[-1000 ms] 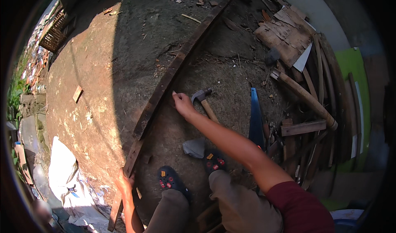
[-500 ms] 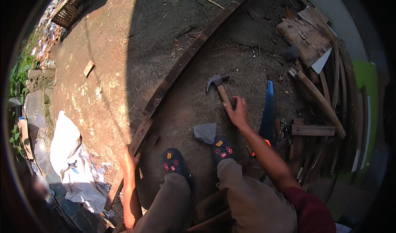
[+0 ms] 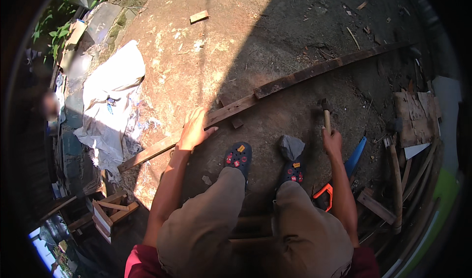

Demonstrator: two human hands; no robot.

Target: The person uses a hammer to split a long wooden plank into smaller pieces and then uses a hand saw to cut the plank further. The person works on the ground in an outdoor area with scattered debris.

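Note:
A narrow wooden plank lies slanting across the ground. My left hand grips it from above, fingers over the far side and thumb spread toward the near side. The plank's upper end meets a darker wooden beam that runs on to the right. A small wood piece pokes out from beneath the plank. On the right, my right hand is closed round the wooden handle of a hammer, its dark head pointing away from me. A grey stone sits by my right shoe.
A handsaw with blue blade and orange handle lies beside my right forearm. Scrap wood and a pole are piled at right. A white sack lies at left, above a small wooden frame.
The view has turned, so the plank and beam lie flatter across it. My left hand has shifted up along the plank. My right hand still holds the hammer, its head now pointing straight away.

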